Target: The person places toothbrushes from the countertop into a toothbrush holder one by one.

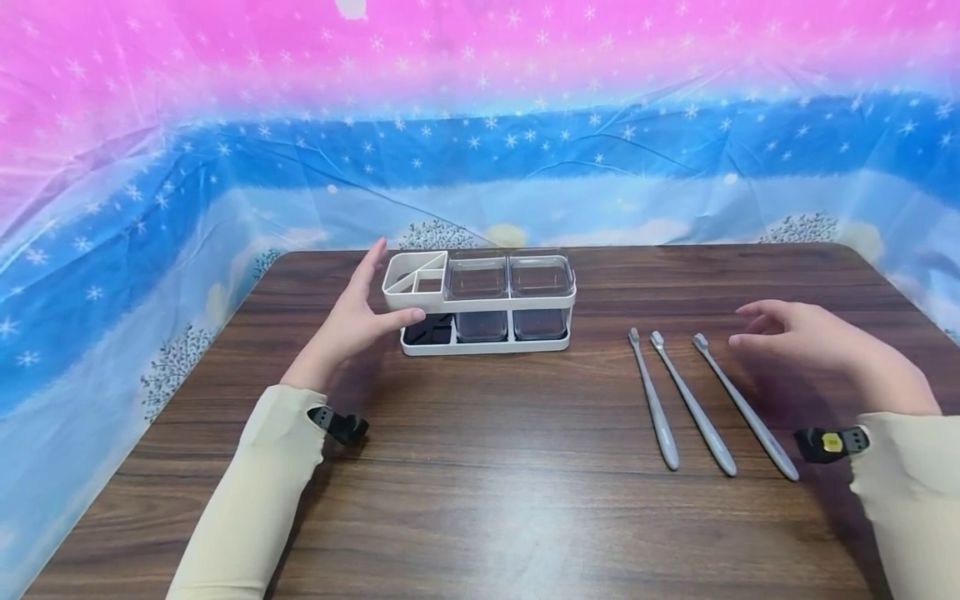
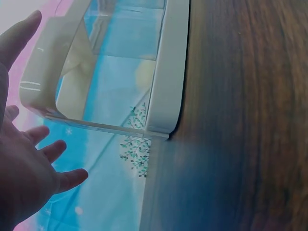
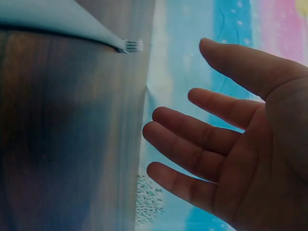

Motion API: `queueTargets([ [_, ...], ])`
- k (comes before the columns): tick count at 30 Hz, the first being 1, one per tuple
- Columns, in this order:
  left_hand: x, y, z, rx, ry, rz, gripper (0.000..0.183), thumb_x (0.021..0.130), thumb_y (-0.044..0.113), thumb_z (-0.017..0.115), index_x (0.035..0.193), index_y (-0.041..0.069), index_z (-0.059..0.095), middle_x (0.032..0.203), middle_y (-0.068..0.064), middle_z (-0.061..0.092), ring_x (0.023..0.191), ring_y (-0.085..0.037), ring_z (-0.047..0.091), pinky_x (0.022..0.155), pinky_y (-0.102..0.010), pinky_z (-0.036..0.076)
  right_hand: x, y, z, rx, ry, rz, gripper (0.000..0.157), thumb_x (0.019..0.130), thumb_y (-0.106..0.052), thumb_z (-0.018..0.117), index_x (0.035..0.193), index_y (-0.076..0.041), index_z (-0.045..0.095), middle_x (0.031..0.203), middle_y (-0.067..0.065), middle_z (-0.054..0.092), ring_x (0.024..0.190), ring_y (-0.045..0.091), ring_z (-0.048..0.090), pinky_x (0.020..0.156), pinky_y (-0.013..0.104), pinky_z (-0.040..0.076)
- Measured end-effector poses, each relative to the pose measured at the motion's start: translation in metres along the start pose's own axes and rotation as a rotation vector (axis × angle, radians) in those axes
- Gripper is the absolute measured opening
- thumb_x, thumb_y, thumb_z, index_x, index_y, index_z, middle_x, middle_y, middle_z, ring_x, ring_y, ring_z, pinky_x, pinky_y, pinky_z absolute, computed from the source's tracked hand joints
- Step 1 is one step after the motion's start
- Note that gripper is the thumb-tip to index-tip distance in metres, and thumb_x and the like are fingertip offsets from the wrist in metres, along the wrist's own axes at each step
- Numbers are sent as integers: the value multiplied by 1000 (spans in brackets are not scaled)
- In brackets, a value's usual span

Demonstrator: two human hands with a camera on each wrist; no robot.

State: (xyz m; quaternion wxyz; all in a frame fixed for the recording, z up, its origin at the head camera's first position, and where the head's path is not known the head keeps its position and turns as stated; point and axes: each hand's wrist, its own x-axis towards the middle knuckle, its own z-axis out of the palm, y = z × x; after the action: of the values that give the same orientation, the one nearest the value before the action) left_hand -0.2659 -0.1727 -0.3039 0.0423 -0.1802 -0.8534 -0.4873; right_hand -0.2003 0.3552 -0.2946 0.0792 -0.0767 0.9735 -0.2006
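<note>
Toward the back of the table stands a white two-level toothbrush holder (image 1: pixel 480 305), with a divided section on its left and two clear cups (image 1: pixel 477 279) beside it. My left hand (image 1: pixel 347 321) is spread around the holder's left end, thumb in front, holding nothing; the left wrist view shows its fingers (image 2: pixel 72 180) apart beside the white frame (image 2: pixel 166 72). Three grey toothbrushes (image 1: pixel 660 400) lie side by side on the right, heads pointing away from me. My right hand (image 1: pixel 813 337), fingers loosely bent and empty, hovers just right of the rightmost toothbrush (image 1: pixel 746 408).
The dark wood table (image 1: pixel 480 500) has a rounded far edge. Behind it hangs a pink and blue cloth (image 1: pixel 480 150) with snowflakes and trees. Each wrist carries a black strap (image 1: pixel 341 425) over a cream sleeve (image 1: pixel 247 500).
</note>
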Motion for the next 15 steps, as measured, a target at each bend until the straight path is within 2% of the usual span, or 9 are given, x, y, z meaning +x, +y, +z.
queueTargets([
  [6,2,-4,2,-31,-10,-22,104,82,22,78,157,26,5,159,-9,18,147,-28,13,114,-58,14,7,-1,9,3,-82,15,73,92,-39,63,137,13,38,118,36,56,106,48,56,82,56,47],
  [12,2,-6,3,-17,-22,-47,103,84,26,76,156,28,2,159,-10,18,146,-28,16,113,-58,19,12,-1,17,-61,-105,38,75,88,-38,68,134,15,41,119,38,53,108,52,52,83,60,44],
  [15,3,-8,3,-21,-31,-51,102,84,27,75,157,25,3,158,-11,20,144,-28,19,113,-57,19,13,-2,20,-50,-112,31,74,86,-34,70,132,16,42,111,34,56,100,46,56,79,57,46],
])
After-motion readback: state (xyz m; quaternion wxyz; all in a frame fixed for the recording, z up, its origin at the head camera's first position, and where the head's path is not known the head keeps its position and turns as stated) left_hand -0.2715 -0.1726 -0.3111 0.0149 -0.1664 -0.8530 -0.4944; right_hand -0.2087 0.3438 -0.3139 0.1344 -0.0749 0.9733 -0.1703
